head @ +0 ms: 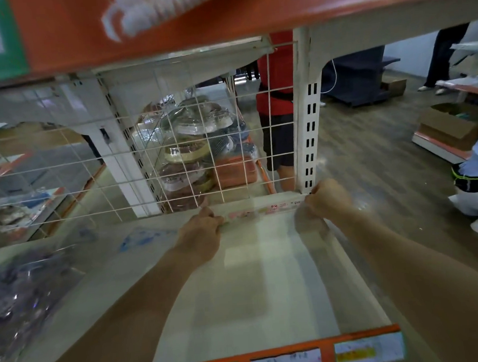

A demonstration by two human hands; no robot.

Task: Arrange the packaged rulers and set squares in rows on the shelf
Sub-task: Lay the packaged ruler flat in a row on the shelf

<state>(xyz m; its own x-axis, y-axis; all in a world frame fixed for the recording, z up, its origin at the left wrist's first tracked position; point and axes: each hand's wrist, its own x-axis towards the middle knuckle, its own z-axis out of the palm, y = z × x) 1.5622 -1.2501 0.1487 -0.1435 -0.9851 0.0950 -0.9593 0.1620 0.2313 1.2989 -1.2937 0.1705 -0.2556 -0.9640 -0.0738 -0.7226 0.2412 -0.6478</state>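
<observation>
A long packaged ruler set (259, 207), white with pink print, lies along the back of the white shelf (256, 278), against the wire mesh. My left hand (201, 228) grips its left end. My right hand (325, 200) grips its right end, beside the slotted upright post. Both forearms reach in over the shelf. Clear plastic packages (27, 286) with dark and blue print lie on the left part of the shelf; their contents are blurred.
A white wire mesh (135, 165) closes the back of the shelf, and an orange-edged shelf (220, 18) hangs close overhead. The front rail (287, 358) carries price labels. Behind the mesh stand wrapped goods and a person in red. Cardboard boxes (449, 126) sit right.
</observation>
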